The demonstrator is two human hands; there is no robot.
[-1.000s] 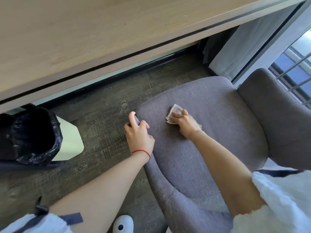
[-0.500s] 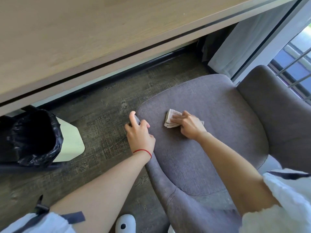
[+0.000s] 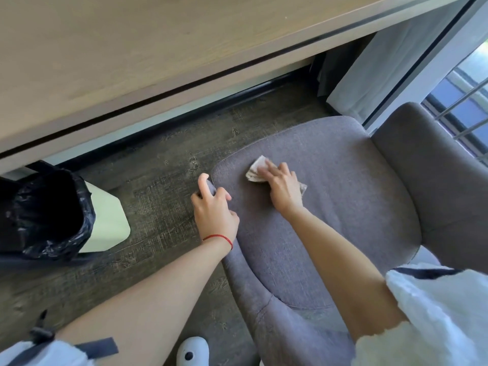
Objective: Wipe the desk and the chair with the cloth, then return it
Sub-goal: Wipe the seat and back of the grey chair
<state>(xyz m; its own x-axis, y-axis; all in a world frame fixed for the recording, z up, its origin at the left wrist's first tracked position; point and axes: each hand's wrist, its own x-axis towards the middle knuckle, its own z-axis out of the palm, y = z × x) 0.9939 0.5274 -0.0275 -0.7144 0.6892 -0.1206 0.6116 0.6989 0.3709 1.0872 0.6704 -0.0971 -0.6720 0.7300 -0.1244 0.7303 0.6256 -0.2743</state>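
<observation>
A grey fabric chair (image 3: 343, 207) stands beside the light wooden desk (image 3: 132, 48). My right hand (image 3: 284, 188) presses a small folded pale cloth (image 3: 254, 171) flat against the front part of the seat, fingers spread over it. A corner of the cloth shows behind the hand too. My left hand (image 3: 214, 207), with a red string at the wrist, grips the seat's front left edge, thumb over the rim.
A bin lined with a black bag (image 3: 50, 212) stands on the dark wood floor at the left, under the desk edge. A white curtain (image 3: 383, 72) and a window with bars are at the right. A white slipper (image 3: 191, 351) shows at the bottom.
My right hand has slid the cloth across the seat front, first a little left and back, now forward toward the seat's front edge. My left hand keeps its hold on the seat rim.
</observation>
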